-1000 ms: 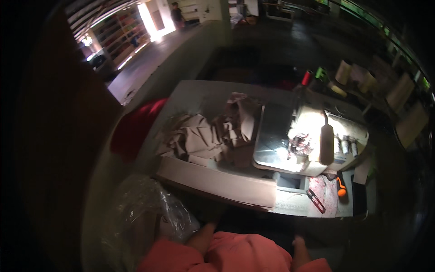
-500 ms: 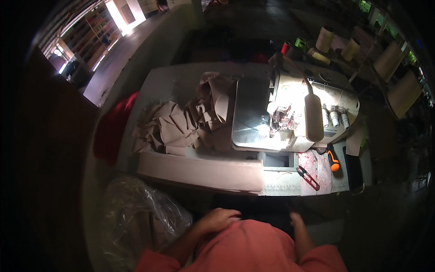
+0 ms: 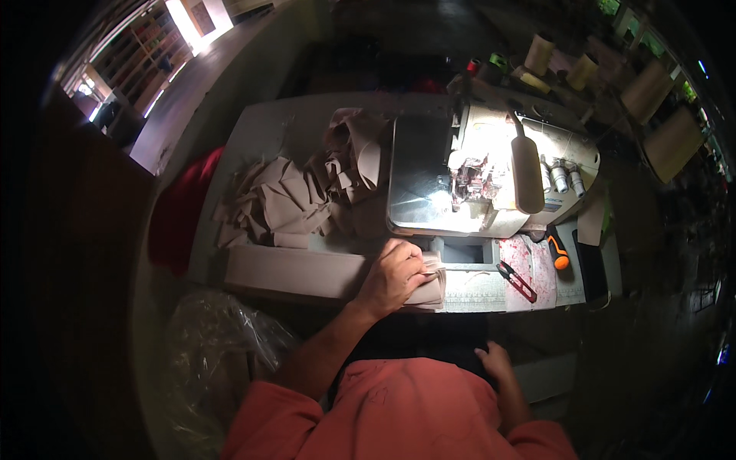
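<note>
A long stack of pale beige fabric strips [image 3: 303, 268] lies along the front edge of the sewing table. My left hand [image 3: 391, 277] is over its right end, fingers curled around the top layers, which are bunched and lifted a little. Lower down, close to my lap, my right hand [image 3: 494, 359] hangs in shadow, thumb and fingers apart, with nothing seen in it. Behind the stack is a loose heap of beige fabric pieces [image 3: 284, 199]. To its right stands an industrial sewing machine [image 3: 491, 172], its needle area brightly lit by a lamp [image 3: 527, 176].
Red-handled thread snips [image 3: 517, 281] lie on a stained cloth [image 3: 540, 261] at the front right, beside an orange-and-black tool [image 3: 560, 253] and a dark flat object [image 3: 588, 268]. Thread cones [image 3: 652, 92] stand behind. A clear plastic bag [image 3: 222, 345] is at the lower left.
My left hand has risen from my lap to the right end of the stack and taken hold of the fabric there. My right hand stays low, its fingers now more visible.
</note>
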The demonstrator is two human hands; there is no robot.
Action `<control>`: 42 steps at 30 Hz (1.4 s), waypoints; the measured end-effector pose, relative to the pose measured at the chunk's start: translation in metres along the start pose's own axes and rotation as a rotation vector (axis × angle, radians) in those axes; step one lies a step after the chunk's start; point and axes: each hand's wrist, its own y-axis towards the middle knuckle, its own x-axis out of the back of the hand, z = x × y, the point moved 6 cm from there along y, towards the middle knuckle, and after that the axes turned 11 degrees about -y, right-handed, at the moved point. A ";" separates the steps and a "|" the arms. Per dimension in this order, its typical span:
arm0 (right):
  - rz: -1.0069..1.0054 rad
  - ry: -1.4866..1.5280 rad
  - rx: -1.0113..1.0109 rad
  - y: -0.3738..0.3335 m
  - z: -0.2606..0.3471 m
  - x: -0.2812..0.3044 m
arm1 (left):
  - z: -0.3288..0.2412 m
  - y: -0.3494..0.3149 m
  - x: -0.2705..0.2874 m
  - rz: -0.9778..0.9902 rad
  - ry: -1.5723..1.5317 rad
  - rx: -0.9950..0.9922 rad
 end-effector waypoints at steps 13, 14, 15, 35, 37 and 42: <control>-0.285 0.438 0.840 -0.031 0.243 0.146 | -0.029 -0.008 0.029 -0.162 0.028 -0.103; -0.234 0.469 0.804 -0.025 0.246 0.141 | -0.047 -0.012 0.041 -0.218 0.155 -0.118; -0.223 0.547 0.791 -0.028 0.256 0.145 | -0.054 -0.030 0.045 -0.249 0.133 -0.150; 0.305 1.293 0.511 -0.034 0.259 0.129 | -0.053 -0.029 0.031 0.056 0.356 0.077; 0.326 1.304 0.512 -0.025 0.242 0.122 | -0.060 -0.024 0.022 0.092 0.480 0.074; 0.204 1.174 0.614 -0.038 0.239 0.138 | -0.064 -0.010 0.024 0.148 0.255 0.108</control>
